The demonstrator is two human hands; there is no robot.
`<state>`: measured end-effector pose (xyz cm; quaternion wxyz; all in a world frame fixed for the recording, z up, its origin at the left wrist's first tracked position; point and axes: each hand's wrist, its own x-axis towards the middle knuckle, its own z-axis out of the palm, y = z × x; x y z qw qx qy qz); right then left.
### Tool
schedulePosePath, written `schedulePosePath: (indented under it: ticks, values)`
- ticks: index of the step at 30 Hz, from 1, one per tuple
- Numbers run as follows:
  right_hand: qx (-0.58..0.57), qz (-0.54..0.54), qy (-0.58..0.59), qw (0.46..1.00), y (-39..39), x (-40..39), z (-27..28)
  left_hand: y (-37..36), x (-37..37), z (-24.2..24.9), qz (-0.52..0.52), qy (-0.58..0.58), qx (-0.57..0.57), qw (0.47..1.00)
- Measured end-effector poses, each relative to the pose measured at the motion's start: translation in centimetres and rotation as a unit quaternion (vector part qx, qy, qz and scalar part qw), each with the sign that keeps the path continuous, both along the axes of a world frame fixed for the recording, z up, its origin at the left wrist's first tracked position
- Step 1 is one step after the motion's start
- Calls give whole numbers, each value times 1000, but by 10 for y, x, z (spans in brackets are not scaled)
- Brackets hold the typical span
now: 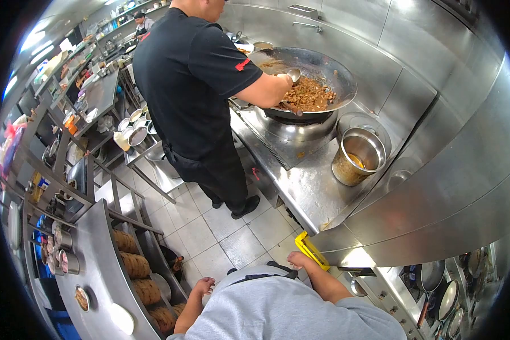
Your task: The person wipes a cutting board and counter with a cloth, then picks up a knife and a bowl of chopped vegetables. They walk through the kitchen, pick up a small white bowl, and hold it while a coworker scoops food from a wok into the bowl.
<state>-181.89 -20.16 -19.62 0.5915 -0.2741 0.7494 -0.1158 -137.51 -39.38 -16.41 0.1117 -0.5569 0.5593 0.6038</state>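
Observation:
Down at my left side, my left hand hangs with its fingers loosely bent and apart, nothing in it. The steel counter is on that side, with rolled brown bundles on the shelf beneath. My right hand is in front of my waist, fingers loosely bent and holding nothing. Closest to it is a yellow plastic frame by the stove's corner. Ahead, a co-worker in a black shirt works a ladle in a large wok of brown chopped food.
A steel pot stands on the stove top, right of the wok. Pans hang at the lower right. A white oval dish lies on the left counter. Another person is far back. Tiled floor runs between the counters.

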Motion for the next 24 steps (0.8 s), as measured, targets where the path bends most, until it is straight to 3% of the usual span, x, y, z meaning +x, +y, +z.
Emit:
schedulePosePath:
  ticks: [11, 17, 24]
  values:
    - [-31, -8, -2, 999, 1, -1, -9, -1, 0, 7, -10, -20, -4, 1000]
    - [-34, -33, 4, 999, 2, 5, 2, 0, 10, -19, 14, 5, 16, 1000]
    - [-40, -6, -4, 999, 6, 5, 0, 6, 2, -3, 14, -10, 11, 1000]
